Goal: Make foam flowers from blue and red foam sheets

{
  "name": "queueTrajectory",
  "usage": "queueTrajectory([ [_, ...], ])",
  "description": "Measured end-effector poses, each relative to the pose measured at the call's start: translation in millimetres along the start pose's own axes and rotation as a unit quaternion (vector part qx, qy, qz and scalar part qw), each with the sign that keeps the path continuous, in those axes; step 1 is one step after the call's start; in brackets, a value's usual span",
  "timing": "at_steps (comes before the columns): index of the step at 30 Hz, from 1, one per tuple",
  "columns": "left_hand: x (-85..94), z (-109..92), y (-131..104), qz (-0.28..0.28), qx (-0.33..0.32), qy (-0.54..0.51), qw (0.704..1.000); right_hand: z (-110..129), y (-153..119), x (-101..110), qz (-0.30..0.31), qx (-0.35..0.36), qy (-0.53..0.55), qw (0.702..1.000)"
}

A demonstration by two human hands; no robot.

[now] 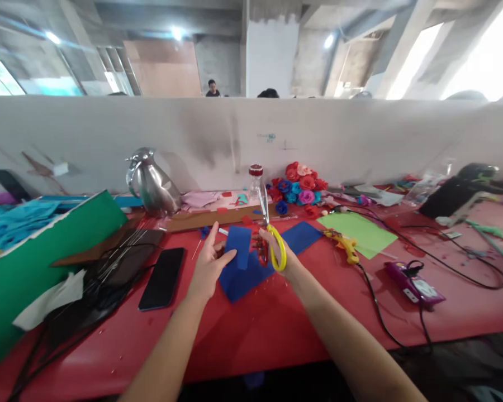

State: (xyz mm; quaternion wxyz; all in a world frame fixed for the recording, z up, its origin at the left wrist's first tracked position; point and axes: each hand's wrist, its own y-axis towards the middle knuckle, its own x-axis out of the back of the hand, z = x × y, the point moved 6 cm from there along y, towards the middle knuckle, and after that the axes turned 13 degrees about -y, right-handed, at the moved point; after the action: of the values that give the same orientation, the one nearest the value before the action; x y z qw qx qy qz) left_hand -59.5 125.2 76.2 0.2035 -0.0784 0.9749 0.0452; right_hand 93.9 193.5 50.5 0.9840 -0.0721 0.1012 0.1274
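Now, left hand (209, 265): thumb and bent fingers pinch the blue piece (240, 243) above the counter (251, 340), forefinger stretched out.
Right hand (292, 265): curled round the scissors (282, 251), blades pointing away, just beside the piece.
Scissor work, my judgement: hold the edge taut, fingertips off the blade line, turn the piece rather than the wrist.
Counts: scissors, one; phone (162, 279), one; glue gun (342, 245), one; jug (151, 184), one; flowers (302, 187), too overlapped to count.
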Motion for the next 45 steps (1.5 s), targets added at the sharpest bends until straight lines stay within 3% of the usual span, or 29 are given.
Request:
queueTrajectory([
  [6, -26.5, 20.1, 29.9, 0.090, 0.088, 0.042, 0.991, -2.0, 10.6, 25.7, -0.015, 0.071, 0.012, 0.997],
  [10, -27.4, 28.3, 31.7, 0.097, 0.116, 0.032, 0.988, 0.3, 6.1, 36.5, -0.044, 0.085, -0.011, 0.995],
  [16, -19.1, 31.0, 30.2, 0.098, 0.133, 0.022, 0.986, 0.6, 1.4, 23.2, 0.000, 0.079, -0.043, 0.996],
  [21, -10.0, 29.2, 27.8, -0.003, 0.097, -0.107, 0.989, -5.0, -6.0, 16.9, -0.061, 0.101, -0.036, 0.992],
  [24, -15.5, 42.7, 24.3, -0.036, 0.137, -0.183, 0.973, -7.7, -9.4, 16.2, -0.105, 0.115, -0.014, 0.988],
  [29, -19.2, 61.5, 18.7, -0.101, 0.170, -0.165, 0.966, -8.7, -11.5, 16.3, -0.135, 0.117, -0.038, 0.983],
  [33, -18.5, 58.3, 18.1, -0.120, 0.186, -0.167, 0.961, -6.3, -14.0, 9.8, -0.100, 0.103, -0.085, 0.986],
  [36, -6.1, 48.2, 24.6, -0.170, 0.162, -0.217, 0.947, -4.7, -15.5, 1.9, -0.057, 0.075, -0.144, 0.985],
  [41, 21.3, 33.9, 37.6, -0.251, 0.106, -0.337, 0.901, -6.9, -21.6, -13.2, 0.033, 0.012, -0.196, 0.980],
  [45, 24.4, 31.3, 37.2, -0.272, 0.123, -0.403, 0.865, -11.1, -33.1, -20.9, 0.095, -0.025, -0.206, 0.974],
])
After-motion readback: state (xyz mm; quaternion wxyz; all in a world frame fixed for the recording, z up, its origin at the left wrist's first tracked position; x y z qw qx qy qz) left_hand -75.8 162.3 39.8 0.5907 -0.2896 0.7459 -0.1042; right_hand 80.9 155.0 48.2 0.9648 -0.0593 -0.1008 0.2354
